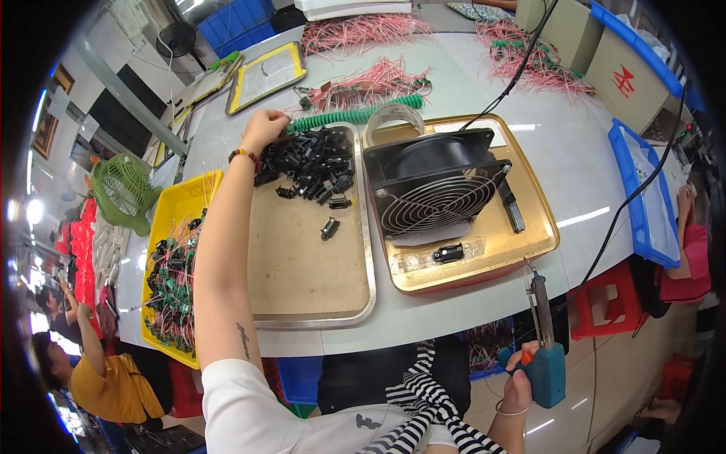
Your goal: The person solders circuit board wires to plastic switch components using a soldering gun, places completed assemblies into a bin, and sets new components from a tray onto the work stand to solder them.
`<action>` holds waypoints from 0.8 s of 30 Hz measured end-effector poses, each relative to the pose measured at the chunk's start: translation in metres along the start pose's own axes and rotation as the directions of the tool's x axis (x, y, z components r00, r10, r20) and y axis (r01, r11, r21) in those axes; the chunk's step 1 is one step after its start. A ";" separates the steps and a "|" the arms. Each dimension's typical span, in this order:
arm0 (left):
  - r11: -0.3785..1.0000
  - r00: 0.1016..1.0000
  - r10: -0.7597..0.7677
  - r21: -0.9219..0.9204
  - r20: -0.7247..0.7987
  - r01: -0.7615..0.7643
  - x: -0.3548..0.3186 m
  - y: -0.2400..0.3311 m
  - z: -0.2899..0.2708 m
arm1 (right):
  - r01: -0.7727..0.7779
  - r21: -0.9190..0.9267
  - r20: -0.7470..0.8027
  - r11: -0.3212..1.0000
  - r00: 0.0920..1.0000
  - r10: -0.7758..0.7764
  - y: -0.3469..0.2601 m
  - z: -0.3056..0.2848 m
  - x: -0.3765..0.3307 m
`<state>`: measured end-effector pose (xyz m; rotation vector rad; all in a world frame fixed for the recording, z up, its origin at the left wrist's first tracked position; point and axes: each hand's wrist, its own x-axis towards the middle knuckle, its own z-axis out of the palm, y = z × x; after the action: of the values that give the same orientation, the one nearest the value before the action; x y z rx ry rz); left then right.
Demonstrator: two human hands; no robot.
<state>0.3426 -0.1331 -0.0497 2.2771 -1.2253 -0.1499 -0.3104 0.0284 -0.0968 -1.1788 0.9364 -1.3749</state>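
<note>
My left hand point(265, 129) reaches to the far left corner of a metal tray point(299, 291). Its fingers are curled at the left end of a long ribbed row of small green pieces point(355, 116); what they pinch is hidden. A heap of small black parts point(314, 159) lies near that hand, with one loose black part point(330, 228) in front. My right hand point(518, 382) grips a blue soldering gun point(546, 371), its tip pointing up at the table edge. A single black part point(448, 253) sits on the gold tray point(522, 250).
A black fan point(435, 185) and a tape roll point(395, 121) stand on the gold tray. The yellow bin point(170, 204) at left holds wired green parts. Pink wire bundles point(370, 79) lie at the back. A black cable point(628, 200) crosses the right side, by a blue tray point(643, 197). Other people sit nearby.
</note>
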 end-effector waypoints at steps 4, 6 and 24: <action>0.990 0.997 -0.049 -0.134 -0.063 0.040 -0.010 0.008 -0.020 | 0.032 0.019 0.026 0.999 0.999 -0.032 0.003 -0.002 -0.001; 0.946 0.996 -0.076 -0.320 -0.049 0.057 -0.018 0.016 -0.027 | -0.010 0.036 0.022 0.999 1.000 0.009 0.003 -0.001 -0.002; 0.789 0.896 0.130 -0.503 -0.425 -0.353 -0.226 0.128 -0.062 | 0.068 0.087 0.080 0.994 0.994 -0.075 0.008 0.003 0.005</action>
<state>0.1382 0.0174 0.0339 1.5185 -1.0788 0.0158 -0.3051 0.0226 -0.1033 -1.2062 0.7771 -1.3980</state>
